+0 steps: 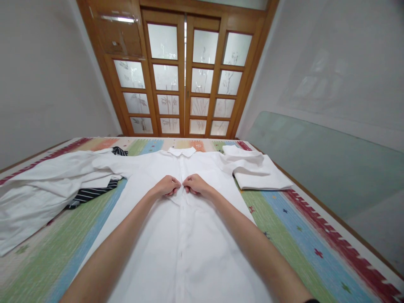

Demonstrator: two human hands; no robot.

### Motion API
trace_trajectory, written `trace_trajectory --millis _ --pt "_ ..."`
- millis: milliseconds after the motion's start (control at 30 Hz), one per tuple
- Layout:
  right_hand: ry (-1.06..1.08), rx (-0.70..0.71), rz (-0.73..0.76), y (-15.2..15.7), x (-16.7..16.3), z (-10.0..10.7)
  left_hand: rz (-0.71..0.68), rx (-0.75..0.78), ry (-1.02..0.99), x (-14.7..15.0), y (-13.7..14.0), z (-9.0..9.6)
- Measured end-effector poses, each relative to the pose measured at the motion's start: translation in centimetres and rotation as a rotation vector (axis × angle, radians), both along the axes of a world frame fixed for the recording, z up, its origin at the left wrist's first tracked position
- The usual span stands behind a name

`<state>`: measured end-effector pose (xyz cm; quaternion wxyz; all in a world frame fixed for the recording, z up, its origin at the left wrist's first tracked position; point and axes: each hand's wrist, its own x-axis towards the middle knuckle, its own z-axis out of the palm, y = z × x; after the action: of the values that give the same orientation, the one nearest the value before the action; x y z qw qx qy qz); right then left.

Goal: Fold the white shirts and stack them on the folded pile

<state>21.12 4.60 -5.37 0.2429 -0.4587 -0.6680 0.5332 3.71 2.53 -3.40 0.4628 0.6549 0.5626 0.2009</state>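
Note:
A white collared shirt [208,235] lies spread front side up, its collar [181,152] at the far end and its sleeves out to both sides. The button placket runs down its middle. My left hand [168,186] pinches the cloth at the left of the placket, at chest height. Close against it, my right hand [194,184] pinches the placket from the right. The fingertips of both hands almost meet, and the cloth is slightly raised and creased there. Any button between the fingers is too small or hidden to make out.
A striped, patterned cover [284,219] lies under the shirt. To the left are more white garments [41,193] and a black-and-white striped cloth [94,193]. Folded white cloth [261,179] lies at the right by the sleeve. Wooden glazed doors [186,75] stand beyond.

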Motion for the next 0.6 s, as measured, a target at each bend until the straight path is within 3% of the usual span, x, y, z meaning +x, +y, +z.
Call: trace_trajectory --millis 167,367,600 --pt "0.027 -0.069 -0.030 -0.2 -0.2 0.6 0.025 0.028 0.070 0.4 -0.3 0.5" --pt "0.055 -0.151 -0.053 -0.3 -0.3 0.9 0.144 0.290 0.356 1.6 -1.2 1.0" --pt "0.064 -0.185 -0.066 -0.7 -0.2 1.7 0.155 0.076 0.244 1.7 -1.2 1.3"
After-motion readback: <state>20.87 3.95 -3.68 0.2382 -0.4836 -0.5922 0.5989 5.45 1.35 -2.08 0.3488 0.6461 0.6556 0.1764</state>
